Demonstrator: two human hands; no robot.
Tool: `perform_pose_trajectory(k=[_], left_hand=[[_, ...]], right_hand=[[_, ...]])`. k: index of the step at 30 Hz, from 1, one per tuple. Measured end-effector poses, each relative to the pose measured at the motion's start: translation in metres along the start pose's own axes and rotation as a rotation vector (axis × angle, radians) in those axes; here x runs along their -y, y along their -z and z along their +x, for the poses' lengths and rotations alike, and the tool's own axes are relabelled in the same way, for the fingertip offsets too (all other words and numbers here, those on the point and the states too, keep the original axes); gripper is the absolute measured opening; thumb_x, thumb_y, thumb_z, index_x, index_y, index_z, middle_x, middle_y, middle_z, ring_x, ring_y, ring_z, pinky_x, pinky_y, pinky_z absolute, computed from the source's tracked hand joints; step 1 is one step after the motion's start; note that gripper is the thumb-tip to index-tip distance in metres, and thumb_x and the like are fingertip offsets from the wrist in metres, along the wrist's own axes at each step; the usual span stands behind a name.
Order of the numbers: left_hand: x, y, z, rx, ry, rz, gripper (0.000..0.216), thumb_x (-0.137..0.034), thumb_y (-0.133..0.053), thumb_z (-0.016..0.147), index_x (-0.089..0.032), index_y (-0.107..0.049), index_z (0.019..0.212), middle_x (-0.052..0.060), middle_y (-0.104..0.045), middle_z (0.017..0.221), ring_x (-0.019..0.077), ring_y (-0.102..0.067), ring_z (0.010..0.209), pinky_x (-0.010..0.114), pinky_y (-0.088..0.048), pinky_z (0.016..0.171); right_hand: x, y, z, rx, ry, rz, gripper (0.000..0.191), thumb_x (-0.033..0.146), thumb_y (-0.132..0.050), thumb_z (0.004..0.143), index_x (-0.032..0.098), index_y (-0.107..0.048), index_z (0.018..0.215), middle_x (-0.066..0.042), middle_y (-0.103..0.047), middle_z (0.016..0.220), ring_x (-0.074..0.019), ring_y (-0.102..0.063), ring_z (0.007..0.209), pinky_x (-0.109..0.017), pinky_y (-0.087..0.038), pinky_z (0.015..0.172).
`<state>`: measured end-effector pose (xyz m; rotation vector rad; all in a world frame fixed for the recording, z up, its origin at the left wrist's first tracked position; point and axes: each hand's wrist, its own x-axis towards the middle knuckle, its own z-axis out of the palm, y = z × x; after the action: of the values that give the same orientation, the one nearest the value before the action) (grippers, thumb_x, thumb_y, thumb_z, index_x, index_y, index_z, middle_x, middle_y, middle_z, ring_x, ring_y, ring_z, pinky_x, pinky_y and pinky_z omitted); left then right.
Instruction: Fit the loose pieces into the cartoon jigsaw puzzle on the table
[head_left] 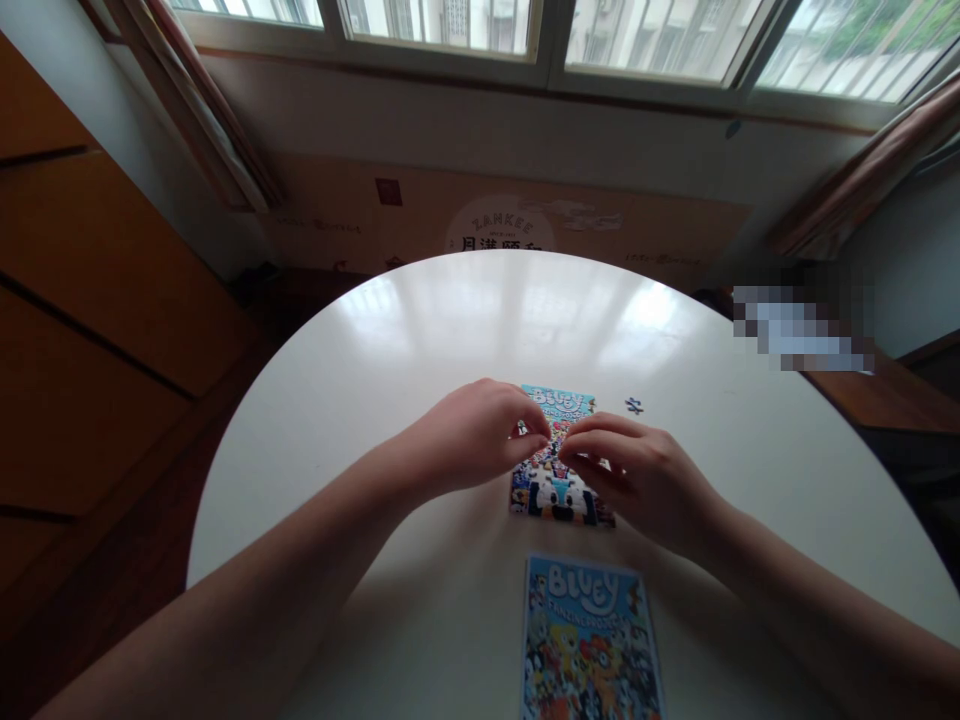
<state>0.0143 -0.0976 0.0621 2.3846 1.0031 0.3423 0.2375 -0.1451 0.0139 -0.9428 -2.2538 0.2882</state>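
Note:
A small jigsaw puzzle [562, 500] with bright cartoon characters and the word "BLUEY" along its top lies flat on the white table. Over its left side reaches my left hand [506, 425], with thumb and index finger bent together near the middle of the picture. From the right comes my right hand [637, 470], its fingers closed together and pointing down at the same middle area. Whatever may be between the fingertips of either hand is too small to make out. One loose puzzle piece [634, 405] lies beyond my right hand.
Closer to me lies a printed picture sheet [592, 640] with the same "BLUEY" design. The round white table [315, 400] has a curved far edge. Behind it are a printed panel [600, 215] and windows, with an orange cabinet [97, 280] at left.

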Motion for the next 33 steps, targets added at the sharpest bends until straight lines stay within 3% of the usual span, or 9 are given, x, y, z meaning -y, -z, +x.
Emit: perform_pose_trajectory(k=[7, 9, 12, 14, 20, 25, 33], left_hand=[[0.002, 0.002, 0.003, 0.245, 0.038, -0.598, 0.017, -0.025, -0.066, 0.091, -0.017, -0.078, 0.099, 0.006, -0.078, 0.095, 0.0169, -0.068, 0.089, 0.029, -0.052, 0.080], [0.004, 0.001, 0.003, 0.277, 0.080, -0.709, 0.015, -0.024, -0.069, 0.088, -0.017, -0.078, 0.097, 0.005, -0.077, 0.090, 0.0145, -0.066, 0.081, 0.027, -0.051, 0.072], [0.007, 0.000, 0.004, 0.314, 0.191, -0.762, 0.013, -0.025, -0.073, 0.085, -0.018, -0.079, 0.094, 0.002, -0.072, 0.077, 0.0093, -0.056, 0.062, 0.022, -0.039, 0.053], [0.009, -0.001, 0.005, 0.302, 0.256, -0.799, 0.013, -0.025, -0.075, 0.083, -0.017, -0.079, 0.092, 0.002, -0.070, 0.073, 0.0088, -0.055, 0.060, 0.020, -0.036, 0.049], [0.010, -0.005, 0.010, 0.141, 0.413, -1.003, 0.013, -0.023, -0.080, 0.079, -0.014, -0.075, 0.087, 0.005, -0.071, 0.076, 0.0134, -0.066, 0.067, 0.023, -0.049, 0.055], [0.006, -0.005, 0.009, 0.104, 0.413, -1.037, 0.016, -0.022, -0.081, 0.078, -0.014, -0.073, 0.089, 0.005, -0.071, 0.075, 0.0147, -0.068, 0.068, 0.024, -0.052, 0.057], [0.005, 0.000, 0.008, 0.183, 0.376, -0.890, 0.024, -0.024, -0.080, 0.078, -0.016, -0.075, 0.100, 0.006, -0.073, 0.083, 0.0138, -0.067, 0.071, 0.022, -0.048, 0.055]], right_hand=[[0.004, 0.007, 0.000, -0.119, 0.143, 0.064, 0.011, 0.014, -0.062, 0.097, 0.019, -0.068, 0.104, -0.007, -0.067, 0.101, -0.0135, -0.065, 0.088, -0.028, -0.056, 0.074], [0.006, 0.007, 0.000, -0.121, 0.157, 0.075, 0.011, 0.013, -0.062, 0.096, 0.019, -0.068, 0.103, -0.006, -0.066, 0.100, -0.0128, -0.065, 0.087, -0.027, -0.055, 0.074], [0.007, 0.007, 0.000, -0.132, 0.146, 0.090, 0.011, 0.013, -0.063, 0.096, 0.020, -0.068, 0.103, -0.005, -0.066, 0.099, -0.0120, -0.064, 0.086, -0.026, -0.055, 0.073], [0.006, 0.007, 0.000, -0.160, 0.129, 0.104, 0.011, 0.013, -0.064, 0.095, 0.020, -0.068, 0.103, -0.005, -0.066, 0.097, -0.0112, -0.064, 0.084, -0.024, -0.054, 0.069], [0.002, 0.006, -0.001, -0.206, 0.028, 0.162, 0.014, 0.016, -0.070, 0.091, 0.019, -0.067, 0.105, -0.002, -0.066, 0.092, -0.0069, -0.059, 0.069, -0.019, -0.049, 0.053], [0.004, 0.004, 0.000, -0.167, 0.021, 0.161, 0.016, 0.020, -0.076, 0.088, 0.020, -0.067, 0.101, -0.001, -0.068, 0.094, -0.0072, -0.061, 0.073, -0.019, -0.052, 0.059], [0.003, 0.004, 0.001, -0.195, 0.010, 0.137, 0.008, 0.015, -0.071, 0.091, 0.020, -0.070, 0.096, -0.001, -0.071, 0.093, -0.0079, -0.065, 0.078, -0.019, -0.055, 0.065]])
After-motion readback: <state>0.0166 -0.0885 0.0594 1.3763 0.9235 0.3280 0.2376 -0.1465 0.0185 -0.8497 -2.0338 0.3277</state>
